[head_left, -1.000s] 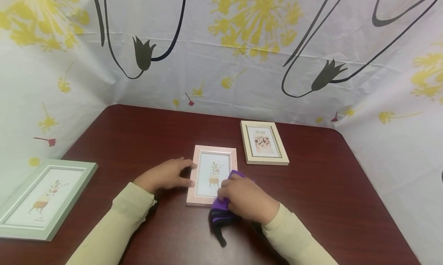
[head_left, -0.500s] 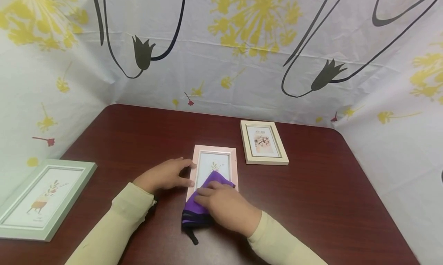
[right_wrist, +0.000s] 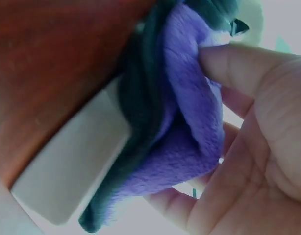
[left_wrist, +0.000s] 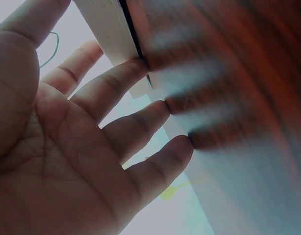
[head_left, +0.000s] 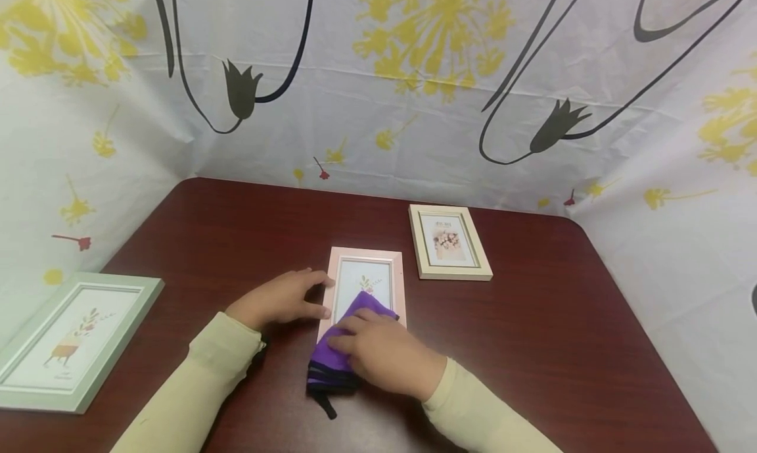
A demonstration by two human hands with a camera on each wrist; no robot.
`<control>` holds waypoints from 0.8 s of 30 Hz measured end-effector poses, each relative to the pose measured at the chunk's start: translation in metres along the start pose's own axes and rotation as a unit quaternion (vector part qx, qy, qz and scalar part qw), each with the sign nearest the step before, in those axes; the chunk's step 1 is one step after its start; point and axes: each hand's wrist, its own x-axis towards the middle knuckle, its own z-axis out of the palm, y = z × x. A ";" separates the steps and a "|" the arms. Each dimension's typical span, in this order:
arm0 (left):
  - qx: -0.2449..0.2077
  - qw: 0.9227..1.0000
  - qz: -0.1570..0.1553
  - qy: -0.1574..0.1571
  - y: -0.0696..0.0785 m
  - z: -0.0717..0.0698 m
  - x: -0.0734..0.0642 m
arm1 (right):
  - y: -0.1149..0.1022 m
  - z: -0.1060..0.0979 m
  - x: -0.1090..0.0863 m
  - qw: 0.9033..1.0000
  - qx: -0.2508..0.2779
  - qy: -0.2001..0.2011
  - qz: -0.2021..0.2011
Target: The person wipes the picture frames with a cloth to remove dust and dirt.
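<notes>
A pink picture frame (head_left: 397, 279) with a plant print lies flat on the dark red table. My left hand (head_left: 280, 299) rests at its left edge, thumb and forefinger against the side; in the left wrist view the fingers are spread and several fingertips meet the table. My right hand (head_left: 390, 354) holds a purple cloth (head_left: 331, 358) with black trim over the frame's lower part, hiding the bottom of the print. The right wrist view shows the thumb against the bunched cloth (right_wrist: 189, 98), fingers behind it, and a bare frame corner (right_wrist: 77, 156) beside it.
A pale green picture frame (head_left: 127, 331) lies at the table's left. Behind and right of the pink one is a cream picture frame (head_left: 416, 239). A white curtain (head_left: 331, 78) with printed flowers encloses the table (head_left: 532, 321) at the back and sides.
My right hand has slid left with the cloth, from the pink frame's lower right corner across its lower part. In the last half second it has barely moved. My left hand stays put.
</notes>
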 end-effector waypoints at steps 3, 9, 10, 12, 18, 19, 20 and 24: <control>-0.003 1.000 -0.002 -0.002 -0.001 0.001 0.001 | 0.008 -0.007 -0.005 0.999 0.035 -0.013 0.013; -0.008 1.000 -0.013 -0.006 -0.002 0.002 0.002 | 0.024 -0.019 -0.015 0.996 0.057 -0.047 0.054; -0.008 1.000 -0.014 -0.006 -0.001 0.002 0.002 | 0.025 -0.020 -0.017 0.995 0.056 -0.052 0.061; -0.007 1.000 -0.017 -0.006 -0.001 0.003 0.003 | 0.027 -0.021 -0.018 0.995 0.052 -0.057 0.069; -0.005 1.000 -0.022 -0.006 -0.001 0.002 0.003 | 0.021 -0.021 -0.017 0.995 0.045 -0.046 0.079; -0.005 1.000 -0.022 -0.006 -0.001 0.002 0.002 | 0.019 -0.020 -0.015 0.995 0.043 -0.039 0.075; -0.004 1.000 -0.021 -0.005 -0.001 0.002 0.002 | 0.016 -0.018 -0.014 0.997 0.039 -0.029 0.068; -0.002 1.000 -0.008 -0.001 -0.001 0.001 0.000 | 0.003 -0.007 -0.006 0.999 0.009 0.020 0.042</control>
